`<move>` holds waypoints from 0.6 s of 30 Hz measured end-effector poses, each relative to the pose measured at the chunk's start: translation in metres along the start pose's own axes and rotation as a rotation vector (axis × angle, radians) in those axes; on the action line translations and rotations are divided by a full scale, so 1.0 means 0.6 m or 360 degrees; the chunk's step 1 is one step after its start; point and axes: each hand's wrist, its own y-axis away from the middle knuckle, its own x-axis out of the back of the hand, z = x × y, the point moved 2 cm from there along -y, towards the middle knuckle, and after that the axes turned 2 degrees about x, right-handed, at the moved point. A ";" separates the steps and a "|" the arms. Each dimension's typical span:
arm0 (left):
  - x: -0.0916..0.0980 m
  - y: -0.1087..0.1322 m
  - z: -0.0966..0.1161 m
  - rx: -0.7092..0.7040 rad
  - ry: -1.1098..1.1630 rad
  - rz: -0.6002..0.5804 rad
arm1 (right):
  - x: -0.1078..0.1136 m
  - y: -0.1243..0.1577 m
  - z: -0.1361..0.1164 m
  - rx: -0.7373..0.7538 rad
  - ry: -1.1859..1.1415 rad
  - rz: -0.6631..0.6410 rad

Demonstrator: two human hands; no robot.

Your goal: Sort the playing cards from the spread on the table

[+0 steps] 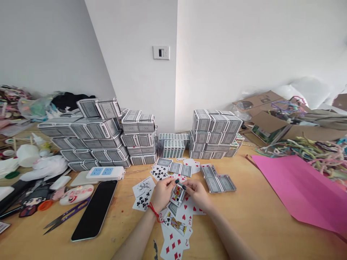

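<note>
My left hand [163, 193], with a red cord at the wrist, and my right hand [197, 192] meet over the middle of the table. Between them they grip a face-up playing card [177, 194] by its upper edge; it shows a court figure, and its edges look folded. Loose playing cards [173, 243] are spread beneath and towards me, hearts and diamonds among them. Left of my hands lie a joker card [144, 186] and a clubs card [143, 200]. Folded card pieces [217, 179] rest joined together, backs up, to the right. Several face-down cards [180, 169] lie just beyond my fingers.
Blocks built of cards stand in a left stack [94, 141], a middle stack [138, 137] and a right stack [214, 133]. Card boxes [173, 146] sit between. A phone [94, 210], scissors [67, 215] and a power strip [105, 173] lie left; pink paper [300, 191] lies right.
</note>
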 end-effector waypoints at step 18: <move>0.000 -0.009 -0.014 0.0002 0.0190 -0.0203 | 0.017 -0.004 -0.006 0.0199 -0.0073 0.0305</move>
